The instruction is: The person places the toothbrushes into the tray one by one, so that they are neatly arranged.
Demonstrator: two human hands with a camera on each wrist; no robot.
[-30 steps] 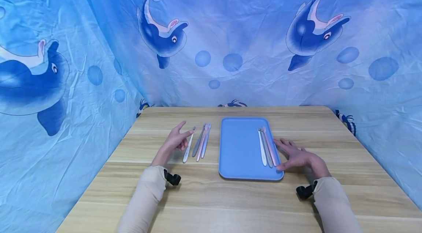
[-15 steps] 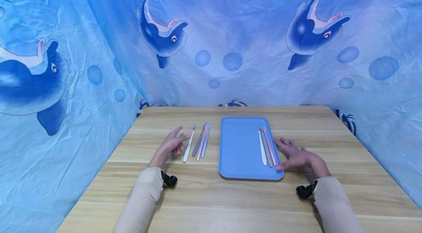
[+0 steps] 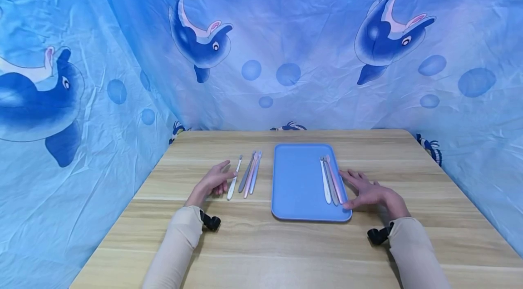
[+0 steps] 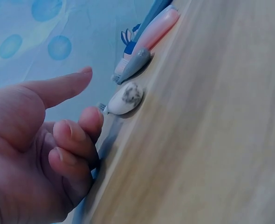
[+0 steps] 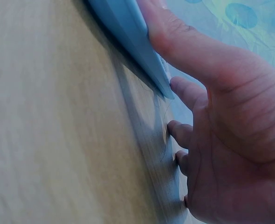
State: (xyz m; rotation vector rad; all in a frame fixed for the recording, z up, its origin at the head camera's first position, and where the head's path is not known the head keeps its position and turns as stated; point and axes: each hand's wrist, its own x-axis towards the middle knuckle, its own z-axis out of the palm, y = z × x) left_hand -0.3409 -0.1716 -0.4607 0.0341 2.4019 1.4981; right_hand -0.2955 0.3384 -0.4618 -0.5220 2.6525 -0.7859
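My left hand (image 3: 212, 181) hovers beside a white toothbrush (image 3: 233, 184) on the table. In the left wrist view its thumb is stretched out and its other fingers are loosely bent, with nothing between them; the white toothbrush (image 4: 126, 99) lies just past the fingertips. Right of it lie a grey toothbrush (image 3: 244, 180), a pink toothbrush (image 3: 249, 182) and a blue toothbrush (image 3: 255, 177). My right hand (image 3: 369, 191) rests spread at the right edge of a blue tray (image 3: 298, 180), its thumb on the rim. White (image 3: 325, 184), grey (image 3: 332, 186) and pink (image 3: 337, 184) toothbrushes lie inside the tray's right side.
The wooden table (image 3: 261, 252) reaches to a blue dolphin-print cloth (image 3: 323, 98) behind it and at the sides. Bare tabletop shows between the loose toothbrushes and the tray, and in front of both. Each wrist carries a small black camera (image 3: 210, 221).
My left hand first draws back left from the white toothbrush, its thumb no longer over the brush head, then shifts slightly right again. The right hand, tray and toothbrushes keep their places.
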